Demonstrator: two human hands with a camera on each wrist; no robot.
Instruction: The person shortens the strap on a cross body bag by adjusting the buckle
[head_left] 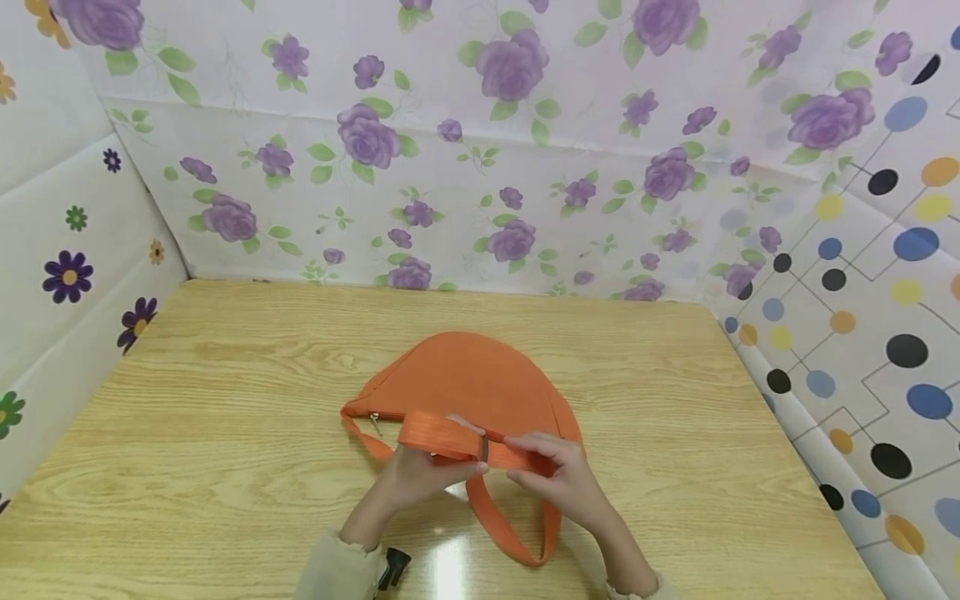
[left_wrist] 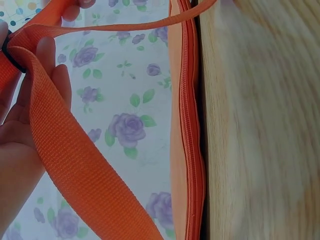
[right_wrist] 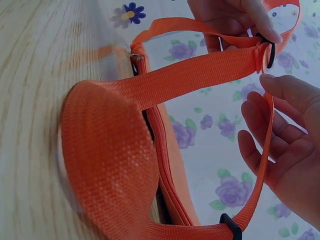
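Note:
An orange half-moon waist bag lies on the table, its zipper along the near edge. Its webbing strap is raised in front of it and runs through a black slider. With thumb and fingers, my left hand grips the strap just left of the slider; its thumb reaches the slider in the right wrist view. To the slider's right, my right hand holds the strap between thumb and fingers. A strap loop hangs below. Another black slider shows lower on the strap.
A black buckle piece lies beside the left sleeve. The wood-grain table meets a flower-printed covering at the back. Patterned sheets also stand at the left and right sides.

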